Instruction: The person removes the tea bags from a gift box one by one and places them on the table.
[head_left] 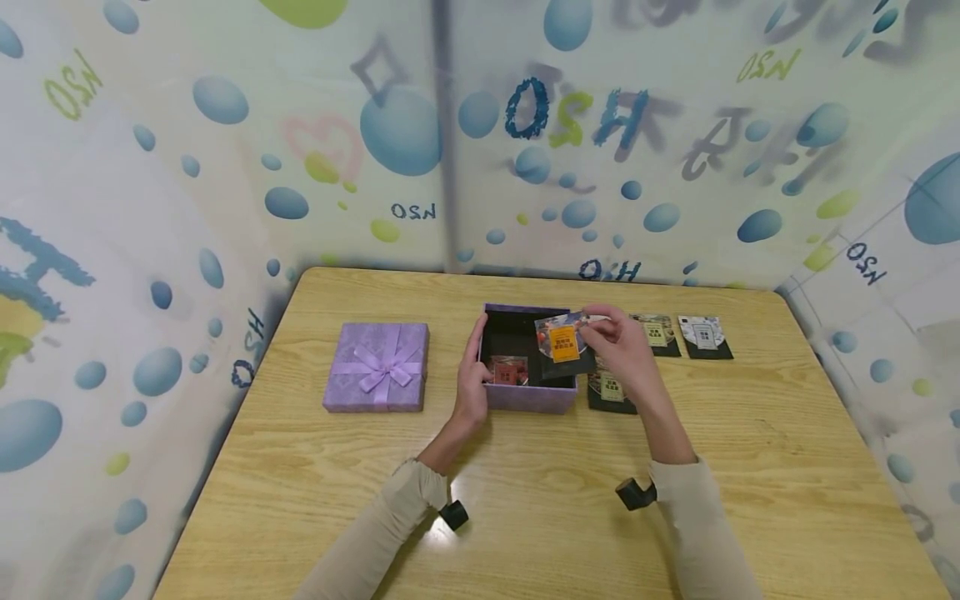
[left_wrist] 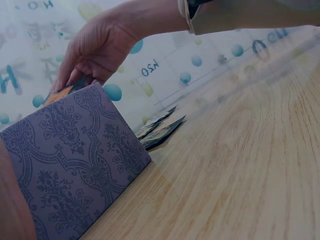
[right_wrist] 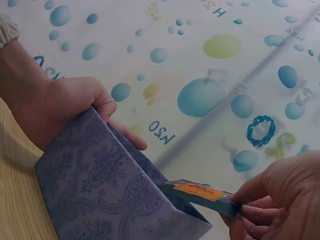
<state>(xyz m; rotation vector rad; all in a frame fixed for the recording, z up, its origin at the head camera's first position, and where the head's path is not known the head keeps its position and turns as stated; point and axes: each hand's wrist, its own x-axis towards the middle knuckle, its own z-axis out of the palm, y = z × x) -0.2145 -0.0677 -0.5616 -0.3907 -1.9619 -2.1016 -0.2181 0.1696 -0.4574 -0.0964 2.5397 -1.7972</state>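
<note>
A purple patterned gift box (head_left: pixel 531 398) stands on the table with its top off and a dark inside. My left hand (head_left: pixel 472 387) grips its left wall, the fingers along the outside and the thumb at the rim. Between thumb and fingers, my right hand (head_left: pixel 622 346) pinches a dark packet with an orange label (head_left: pixel 564 343), tilted over the box's right part. Inside the box at the front left lies a packet with a red label (head_left: pixel 509 371). The right wrist view shows the held packet (right_wrist: pixel 200 192) from its edge, near the box rim.
Left of the box lies a purple lid with a ribbon bow (head_left: pixel 378 367). To the right are a packet with a pale green label (head_left: pixel 611 392), partly under the right hand, a similar packet (head_left: pixel 657 333) behind it, and a white packet (head_left: pixel 705 337). A printed curtain backs the table.
</note>
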